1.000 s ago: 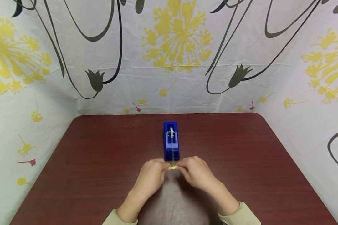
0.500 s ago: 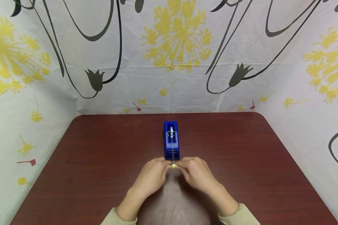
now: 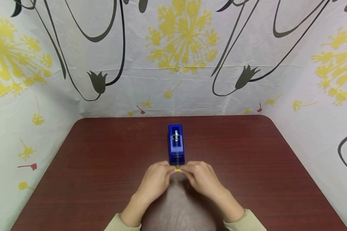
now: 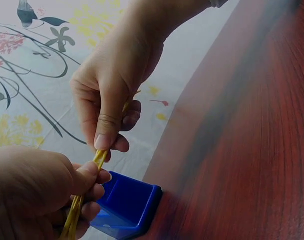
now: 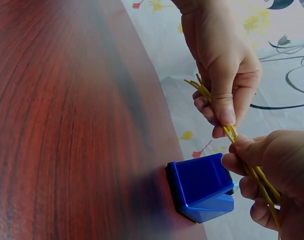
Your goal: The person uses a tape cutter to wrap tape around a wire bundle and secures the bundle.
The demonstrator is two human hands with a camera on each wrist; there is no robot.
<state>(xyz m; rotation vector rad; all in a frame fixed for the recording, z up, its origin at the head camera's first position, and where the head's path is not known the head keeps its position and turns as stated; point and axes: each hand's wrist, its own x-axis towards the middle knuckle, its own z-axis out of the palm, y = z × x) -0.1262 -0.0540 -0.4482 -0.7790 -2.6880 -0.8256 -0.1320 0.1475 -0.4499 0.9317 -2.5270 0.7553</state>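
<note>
My left hand [image 3: 155, 180] and right hand [image 3: 203, 179] meet at the near end of a blue tape dispenser [image 3: 172, 144]. Between them runs a bundle of thin yellow strands [image 3: 177, 170], pinched by thumb and fingers on each side. A short stretch of the bundle [image 4: 99, 157] shows between the thumbs in the left wrist view. Loose strand ends [image 5: 194, 81] stick out past the left hand in the right wrist view. A clear strip of tape [image 3: 177, 166] reaches from the dispenser to the bundle. Fingers hide most of the strands.
The dispenser stands on a dark red wooden table [image 3: 118, 138], its long side pointing away from me. A white curtain [image 3: 173, 89] with yellow and grey flower prints surrounds the table's back and sides. Light-coloured sleeves [image 3: 244, 221] cover my forearms.
Both hands keep their pinch and have shifted very slightly toward the dispenser. The yellow strands between the fingertips have turned a little and now look closer together.
</note>
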